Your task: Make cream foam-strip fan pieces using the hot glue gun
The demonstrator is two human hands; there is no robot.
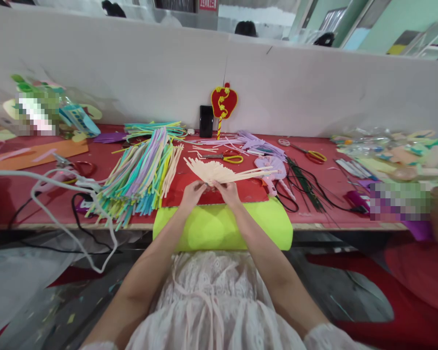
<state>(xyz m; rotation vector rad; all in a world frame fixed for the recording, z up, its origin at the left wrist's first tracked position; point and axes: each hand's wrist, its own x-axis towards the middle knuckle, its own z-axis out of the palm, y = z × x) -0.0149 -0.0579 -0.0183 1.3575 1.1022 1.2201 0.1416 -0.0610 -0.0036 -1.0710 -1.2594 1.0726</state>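
Observation:
A fan-shaped bunch of cream pipe cleaners point(213, 170) spreads out above a red sheet point(248, 190), with several longer strands reaching to the right. My left hand point(194, 192) is closed on the bunch's gathered lower end, fingertips pinched. Close beside it, my right hand point(227, 191) also pinches that end, thumb and fingers together. The exact grip point is partly hidden by my fingers. Under my wrists, a bright yellow-green sheet point(222, 228) hangs over the table's front edge. Pliers with red and yellow handles point(231, 158) lie just behind the bunch.
Left of my hands lies a large pile of coloured pipe cleaners point(142, 170). To the right are a pink glue gun point(270, 185), scissors point(316, 155) and dark green stems point(306, 187). A black phone point(206, 121) and a red apple-shaped ornament point(224, 103) stand by the white partition point(149, 78).

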